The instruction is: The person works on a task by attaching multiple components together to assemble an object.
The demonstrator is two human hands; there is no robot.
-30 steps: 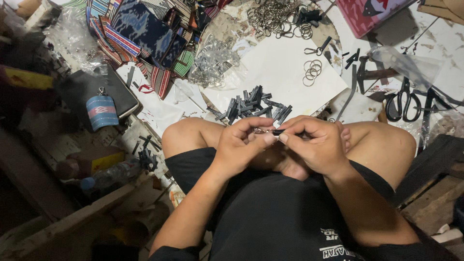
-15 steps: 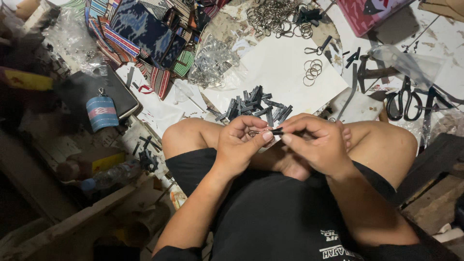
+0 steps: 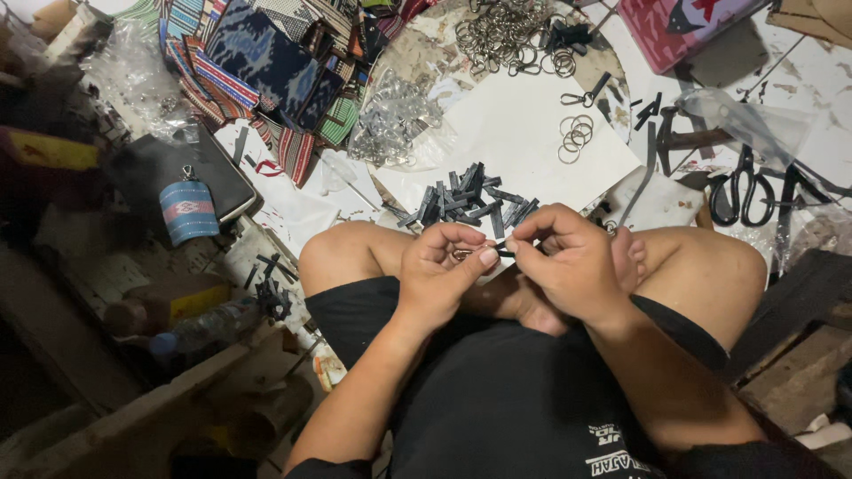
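Observation:
I sit cross-legged on the floor with both hands raised over my lap. My left hand (image 3: 441,270) pinches a small metal ring between thumb and fingers. My right hand (image 3: 568,257) pinches a short dark strap piece (image 3: 503,246) that meets the ring between the fingertips. Just beyond my knees lies a pile of similar dark strap pieces (image 3: 470,200) on a white sheet (image 3: 524,133). The ring itself is mostly hidden by my fingers.
Loose metal key rings (image 3: 575,135) and a bigger heap of rings (image 3: 501,31) lie on the sheet's far side. Black scissors (image 3: 741,191) rest at right. Patterned woven cloth (image 3: 257,62) lies at upper left, a small woven pouch (image 3: 188,210) at left, clear clasps (image 3: 390,120) beside.
My fingertips have shifted slightly on the ring and strap piece; both hands stay in the same place over my lap.

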